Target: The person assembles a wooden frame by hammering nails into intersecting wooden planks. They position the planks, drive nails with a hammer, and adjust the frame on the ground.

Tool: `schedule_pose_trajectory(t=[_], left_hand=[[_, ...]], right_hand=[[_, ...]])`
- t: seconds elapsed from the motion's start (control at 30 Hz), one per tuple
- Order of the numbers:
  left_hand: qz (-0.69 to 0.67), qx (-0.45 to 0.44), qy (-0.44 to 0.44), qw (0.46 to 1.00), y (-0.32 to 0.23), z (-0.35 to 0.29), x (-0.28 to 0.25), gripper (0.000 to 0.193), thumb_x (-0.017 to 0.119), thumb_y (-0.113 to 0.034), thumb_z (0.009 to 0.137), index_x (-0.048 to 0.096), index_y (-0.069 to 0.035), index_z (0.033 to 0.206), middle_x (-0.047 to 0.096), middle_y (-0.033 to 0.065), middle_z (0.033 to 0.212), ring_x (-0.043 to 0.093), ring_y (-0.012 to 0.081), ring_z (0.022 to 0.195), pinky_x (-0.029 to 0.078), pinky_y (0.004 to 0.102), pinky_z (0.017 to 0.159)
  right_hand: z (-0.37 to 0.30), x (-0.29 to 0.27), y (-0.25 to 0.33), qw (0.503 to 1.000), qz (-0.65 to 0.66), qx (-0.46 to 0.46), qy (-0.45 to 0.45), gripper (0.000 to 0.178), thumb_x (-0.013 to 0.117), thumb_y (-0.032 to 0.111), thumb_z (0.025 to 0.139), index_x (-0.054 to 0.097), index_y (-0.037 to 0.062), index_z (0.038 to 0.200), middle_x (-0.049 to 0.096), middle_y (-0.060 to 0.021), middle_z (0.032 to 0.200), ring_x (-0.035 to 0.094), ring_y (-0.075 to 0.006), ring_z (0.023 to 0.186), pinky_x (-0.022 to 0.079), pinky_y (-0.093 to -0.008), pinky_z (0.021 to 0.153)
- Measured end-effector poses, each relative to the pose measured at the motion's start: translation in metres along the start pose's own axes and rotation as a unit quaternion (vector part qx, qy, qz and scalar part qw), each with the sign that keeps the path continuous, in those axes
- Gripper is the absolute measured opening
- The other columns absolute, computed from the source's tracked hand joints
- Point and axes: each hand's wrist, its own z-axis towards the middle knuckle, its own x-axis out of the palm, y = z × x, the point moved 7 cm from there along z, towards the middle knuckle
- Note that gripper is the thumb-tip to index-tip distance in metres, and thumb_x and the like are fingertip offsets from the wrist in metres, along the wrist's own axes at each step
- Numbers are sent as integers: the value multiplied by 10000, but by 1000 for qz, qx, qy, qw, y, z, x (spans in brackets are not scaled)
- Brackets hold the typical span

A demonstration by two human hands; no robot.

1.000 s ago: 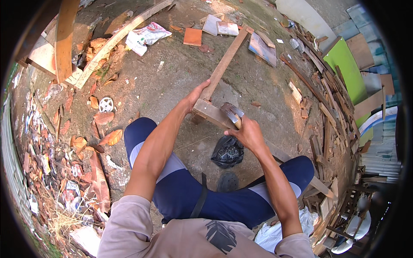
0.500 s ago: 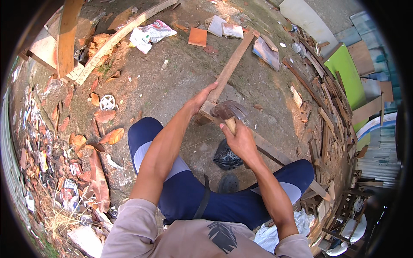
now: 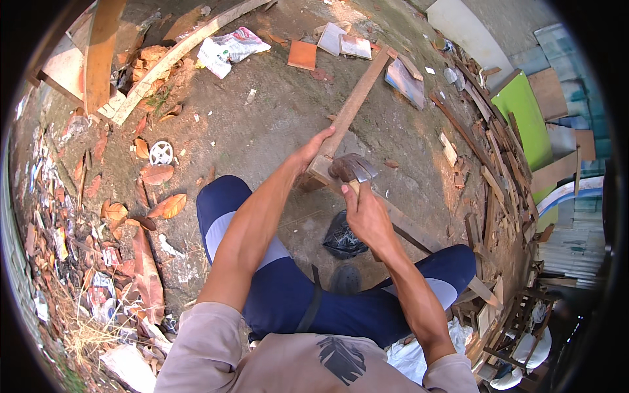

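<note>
A long wooden beam (image 3: pixel 359 95) slants away in front of me, its near end by my hands. My left hand (image 3: pixel 313 150) is wrapped round the beam's left side near that end, with part of the fingers hidden. My right hand (image 3: pixel 368 215) grips a claw hammer (image 3: pixel 354 169) by its wooden handle, close below the dark metal head. The head lies at the right edge of the beam's near end; whether it touches is hard to tell. Another wooden plank (image 3: pixel 414 230) runs from below my right hand toward my right knee.
Black plastic bag (image 3: pixel 344 239) lies between my legs. Tiles (image 3: pixel 302 55) and a white sack (image 3: pixel 229 51) lie farther off. Scrap wood (image 3: pixel 504 157) is piled at right, beside a green panel (image 3: pixel 524 114). Dry leaves and litter (image 3: pixel 147 275) cover the left ground, near a white wheel (image 3: pixel 161 153).
The hammer head and the beam's near end have shifted slightly to the right. Both hands keep their grips.
</note>
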Motion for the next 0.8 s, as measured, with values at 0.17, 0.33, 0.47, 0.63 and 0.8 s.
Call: schedule_pose_trajectory(t=[0.17, 0.33, 0.47, 0.63, 0.8], left_hand=[[-5, 9, 17, 1000, 0, 1, 0, 759, 516, -656, 960, 574, -11, 1357, 685, 180, 1167, 694, 258, 979, 569, 409, 881], [22, 32, 6, 999, -2, -3, -1, 757, 490, -704, 944, 606, -40, 1288, 686, 148, 967, 663, 190, 704, 553, 332, 619], [23, 8, -8, 1000, -1, 3, 4, 721, 485, -657, 971, 598, -24, 1295, 678, 118, 954, 683, 193, 767, 575, 354, 672], [21, 14, -22, 999, -3, 3, -1, 728, 494, -673, 962, 613, -17, 1255, 623, 69, 803, 662, 189, 663, 564, 336, 607], [54, -8, -36, 998, 2, 5, -8, 869, 501, -754, 906, 574, -3, 1338, 672, 168, 1009, 671, 224, 775, 549, 372, 693]], right_hand=[[-9, -28, 19, 995, 101, -11, -23, 505, 471, 391, 1071, 553, -91, 1201, 654, -359, 827, 654, -547, 825, 491, -569, 715], [-32, -78, 54, 951, 224, -127, -173, 421, 503, 356, 1073, 597, -53, 1114, 690, -217, 777, 650, -442, 618, 518, -506, 644], [-8, 4, 6, 999, -7, 20, -28, 448, 527, 373, 1054, 583, -70, 1089, 668, -333, 842, 640, -565, 824, 501, -569, 747], [-2, -41, 5, 993, 86, 33, -71, 508, 480, 403, 1067, 577, -89, 1150, 650, -372, 817, 660, -550, 843, 489, -587, 731], [-30, -79, 32, 947, 221, -79, -220, 439, 433, 409, 1096, 556, -11, 1068, 507, -72, 665, 550, -170, 589, 415, -319, 506]])
